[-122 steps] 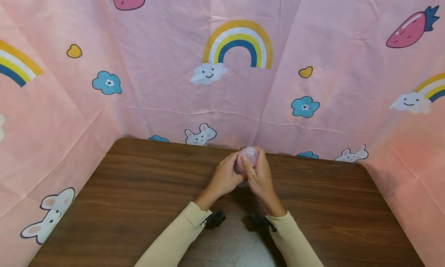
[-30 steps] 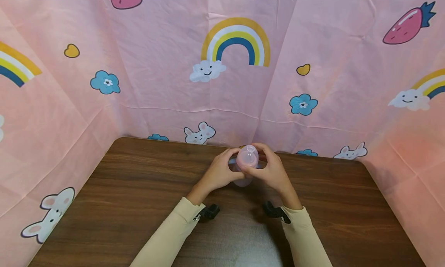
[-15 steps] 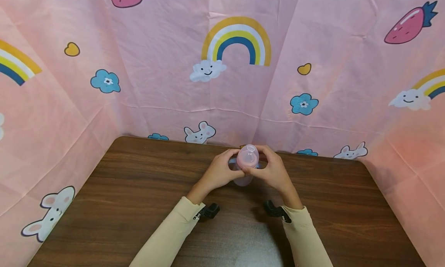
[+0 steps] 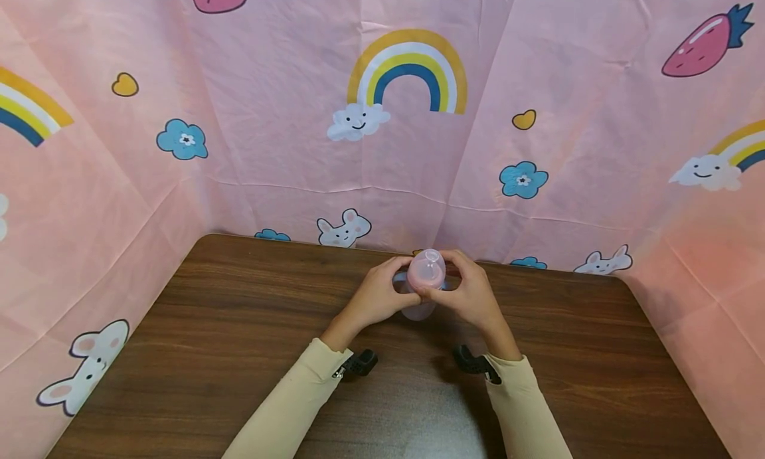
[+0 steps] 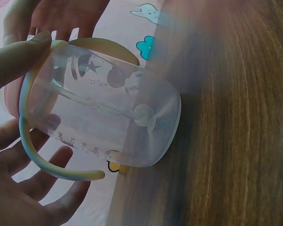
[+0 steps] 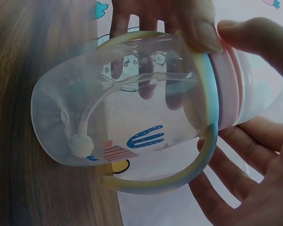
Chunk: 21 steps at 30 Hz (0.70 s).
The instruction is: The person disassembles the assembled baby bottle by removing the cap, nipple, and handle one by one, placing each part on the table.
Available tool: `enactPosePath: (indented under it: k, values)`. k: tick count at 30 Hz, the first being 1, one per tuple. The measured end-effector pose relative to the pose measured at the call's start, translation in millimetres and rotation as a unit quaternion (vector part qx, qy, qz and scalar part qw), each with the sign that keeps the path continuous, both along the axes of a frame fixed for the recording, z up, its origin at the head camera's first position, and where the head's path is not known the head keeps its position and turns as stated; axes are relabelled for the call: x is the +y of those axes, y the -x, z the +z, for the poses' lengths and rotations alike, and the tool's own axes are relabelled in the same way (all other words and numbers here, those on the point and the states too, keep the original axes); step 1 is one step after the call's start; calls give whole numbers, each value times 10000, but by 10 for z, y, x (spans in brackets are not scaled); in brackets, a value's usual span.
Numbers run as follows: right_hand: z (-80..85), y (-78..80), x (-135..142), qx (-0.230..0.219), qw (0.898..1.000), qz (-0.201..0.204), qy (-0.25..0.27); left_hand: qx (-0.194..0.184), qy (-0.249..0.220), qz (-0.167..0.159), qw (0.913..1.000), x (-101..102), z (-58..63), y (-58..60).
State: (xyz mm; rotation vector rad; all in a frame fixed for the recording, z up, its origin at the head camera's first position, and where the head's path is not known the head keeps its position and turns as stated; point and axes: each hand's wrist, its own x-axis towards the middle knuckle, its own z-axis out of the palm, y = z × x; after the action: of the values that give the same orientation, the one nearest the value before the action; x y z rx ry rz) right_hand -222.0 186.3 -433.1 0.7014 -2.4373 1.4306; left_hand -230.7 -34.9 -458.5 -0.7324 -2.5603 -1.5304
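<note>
A clear baby bottle (image 4: pixel 420 309) stands near the back middle of the table, between both hands. Its pink collar (image 6: pixel 226 84) sits under a see-through dome cap (image 4: pixel 429 263). Inside the body (image 5: pixel 108 101) runs a straw with a round weighted end (image 6: pixel 81 145). A pastel yellow-blue two-handled ring (image 5: pixel 52 168) goes round the neck. My left hand (image 4: pixel 378 288) grips the neck at this ring, thumb on the near side. My right hand (image 4: pixel 472 293) holds the collar between thumb and fingers. Whether the base touches the table I cannot tell.
The brown wood-grain table (image 4: pixel 239 353) has a pink printed cloth (image 4: pixel 281 113) close behind it and along both sides. A black wrist strap (image 4: pixel 361 363) is on the left cuff, another black strap (image 4: pixel 471 361) on the right.
Compared with four seconds ago, both wrists have spread apart. The right thumb has shifted from the cap down to the collar. Over the last second the hands stay nearly still.
</note>
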Motion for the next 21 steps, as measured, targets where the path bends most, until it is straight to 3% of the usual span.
enactPosePath:
  k: [21]
  values:
    - [5, 8, 21, -71, 9999, -66, -140, 49, -16, -160, 9999, -9, 12, -5]
